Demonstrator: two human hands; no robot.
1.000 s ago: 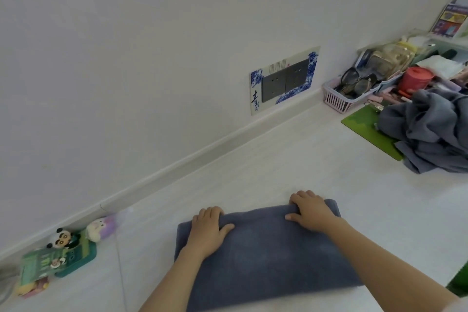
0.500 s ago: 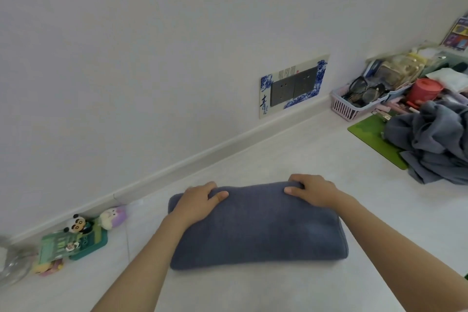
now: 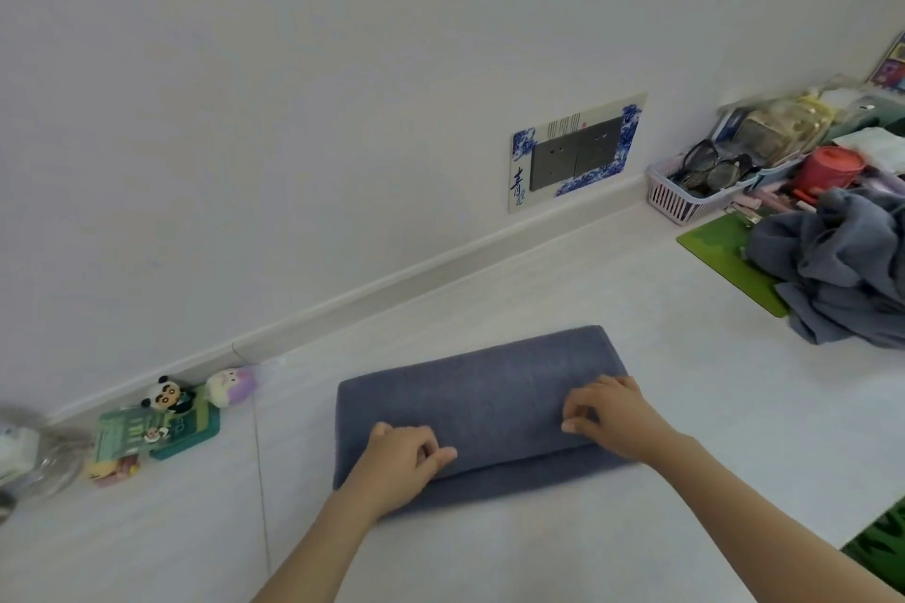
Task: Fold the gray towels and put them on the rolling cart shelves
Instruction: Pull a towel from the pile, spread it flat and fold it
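Lying flat on the white counter, folded gray towel, long side roughly parallel to the wall, top layer edge ending just short of the near edge so a strip of lower layer shows. Right of folded towel, well apart: heap of unfolded gray towels, partly on a green mat, touching clutter behind. No rolling cart in view. On folded towel's near right end, right hand, fingers curled, pinching top layer edge. On near left end, left hand, fingers curled at the same edge, apparently pinching it. Risks: uneven pull from the two hands skewing the fold; layers sliding apart on lift; thick fold springing open once released; heap dragging mat or clutter when next towel gets pulled.
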